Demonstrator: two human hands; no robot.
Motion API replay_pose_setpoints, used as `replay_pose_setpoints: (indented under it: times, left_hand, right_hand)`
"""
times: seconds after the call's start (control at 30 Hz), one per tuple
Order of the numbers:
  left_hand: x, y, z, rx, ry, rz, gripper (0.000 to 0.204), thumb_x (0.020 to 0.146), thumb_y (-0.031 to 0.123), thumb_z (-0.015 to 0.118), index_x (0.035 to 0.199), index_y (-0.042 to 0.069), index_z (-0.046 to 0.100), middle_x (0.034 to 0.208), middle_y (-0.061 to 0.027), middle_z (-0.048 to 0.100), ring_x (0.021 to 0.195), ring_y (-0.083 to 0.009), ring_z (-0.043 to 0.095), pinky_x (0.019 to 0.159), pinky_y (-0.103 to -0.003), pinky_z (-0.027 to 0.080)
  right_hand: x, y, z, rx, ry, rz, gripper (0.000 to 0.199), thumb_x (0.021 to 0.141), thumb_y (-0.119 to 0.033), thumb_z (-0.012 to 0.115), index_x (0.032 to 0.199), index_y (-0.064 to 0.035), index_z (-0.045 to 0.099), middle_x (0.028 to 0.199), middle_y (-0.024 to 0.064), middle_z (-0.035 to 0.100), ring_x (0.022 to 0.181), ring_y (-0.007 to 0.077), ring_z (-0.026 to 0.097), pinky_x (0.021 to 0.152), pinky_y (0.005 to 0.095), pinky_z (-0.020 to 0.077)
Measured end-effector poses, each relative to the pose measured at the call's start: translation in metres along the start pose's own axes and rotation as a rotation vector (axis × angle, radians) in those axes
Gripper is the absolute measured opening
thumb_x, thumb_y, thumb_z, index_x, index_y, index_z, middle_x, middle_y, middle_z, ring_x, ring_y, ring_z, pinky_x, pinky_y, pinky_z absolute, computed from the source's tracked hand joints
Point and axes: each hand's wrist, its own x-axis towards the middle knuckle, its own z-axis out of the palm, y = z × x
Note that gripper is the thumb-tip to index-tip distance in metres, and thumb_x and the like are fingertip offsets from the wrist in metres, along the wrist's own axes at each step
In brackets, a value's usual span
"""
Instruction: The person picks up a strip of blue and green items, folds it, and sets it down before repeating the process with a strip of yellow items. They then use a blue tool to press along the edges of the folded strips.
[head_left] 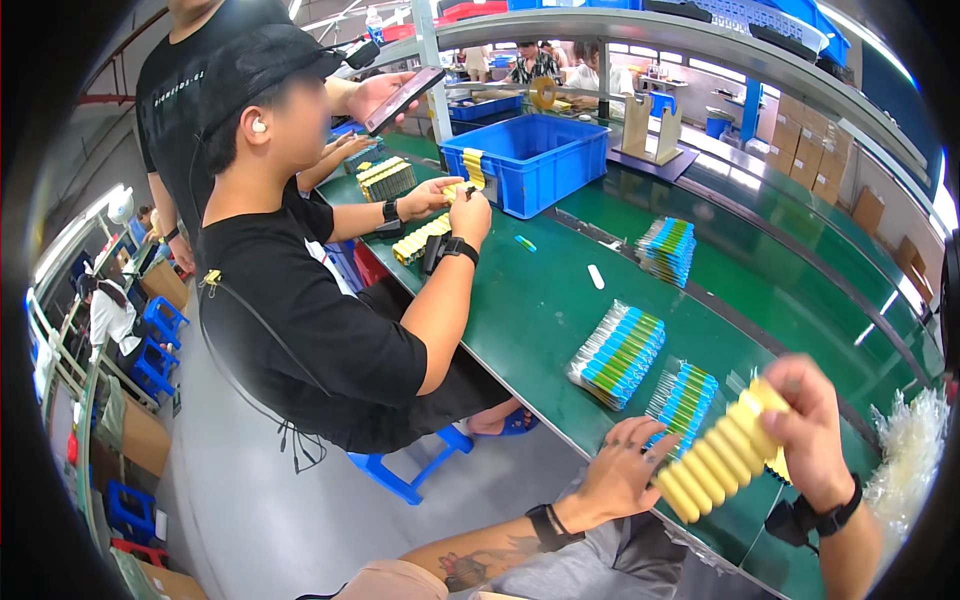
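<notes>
My right hand [805, 425] grips the upper end of a row of yellow tubes [715, 462] joined side by side, held tilted above the green bench. Near the row's lower end, my left hand [622, 470] has its fingers stretched out over the bench edge; whether they touch the row I cannot tell. Just beyond those fingers lies a small stack of blue-and-green striped sticks in clear wrap [684, 395]. A larger wrapped stack [618, 352] sits to its left. Part of another yellow piece [778, 466] shows beneath my right hand.
Farther along the bench [520, 300] are another striped stack [667, 248], a white oval piece [596, 276] and a blue crate [530, 165]. At left, a seated co-worker [300, 270] handles yellow pieces. Clear plastic bags [908, 445] pile up at right.
</notes>
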Motion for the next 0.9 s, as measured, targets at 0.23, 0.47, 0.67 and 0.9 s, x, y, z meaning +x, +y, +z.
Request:
replay_pose_setpoints:
  times: [0.23, 0.47, 0.67, 0.9]
  left_hand:
    - [-0.041, 0.042, -0.032, -1.245, -0.073, -0.734, 0.042, 0.101, 0.022, 0.058, 0.135, -0.003, 0.054, 0.135, -0.0108, 0.057, 0.126, -0.0185, 0.053, 0.107, -0.035, 0.040]
    - [-0.036, 0.062, -0.051, -1.259, -0.433, -0.320, 0.081, 0.099, 0.055, 0.054, 0.152, -0.004, 0.036, 0.151, -0.0146, 0.046, 0.140, -0.0229, 0.042, 0.117, -0.038, 0.031]
    - [-0.037, 0.065, -0.038, -1.564, -0.775, -0.460, 0.086, 0.094, 0.045, 0.067, 0.153, -0.006, 0.033, 0.155, -0.0181, 0.041, 0.144, -0.0282, 0.040, 0.121, -0.041, 0.027]
    - [-0.035, 0.080, -0.029, -1.095, -0.723, -0.426, 0.034, 0.097, 0.015, 0.068, 0.126, -0.003, 0.066, 0.111, -0.0064, 0.071, 0.100, -0.0121, 0.063, 0.093, -0.029, 0.049]
  right_hand:
    - [-0.059, -0.012, -0.019, -0.310, -0.449, 0.039, 0.039, 0.062, -0.004, 0.070, 0.100, 0.0021, 0.078, 0.083, 0.0124, 0.076, 0.073, 0.0161, 0.073, 0.070, 0.0237, 0.0547]
    - [-0.086, -0.001, -0.029, -0.634, -0.372, 0.102, 0.027, 0.071, -0.005, 0.076, 0.097, -0.0036, 0.079, 0.080, 0.0121, 0.076, 0.071, 0.0184, 0.075, 0.067, 0.0271, 0.0575]
    - [-0.088, 0.002, -0.040, -0.991, -0.323, -0.068, 0.017, 0.072, -0.017, 0.084, 0.083, -0.0041, 0.080, 0.067, 0.0082, 0.071, 0.054, 0.0180, 0.065, 0.051, 0.0280, 0.0482]
    - [-0.111, 0.027, -0.083, -0.319, -0.105, 0.128, 0.012, 0.071, -0.005, 0.082, 0.076, 0.0046, 0.076, 0.071, 0.0117, 0.072, 0.059, 0.0162, 0.064, 0.055, 0.0253, 0.0457]
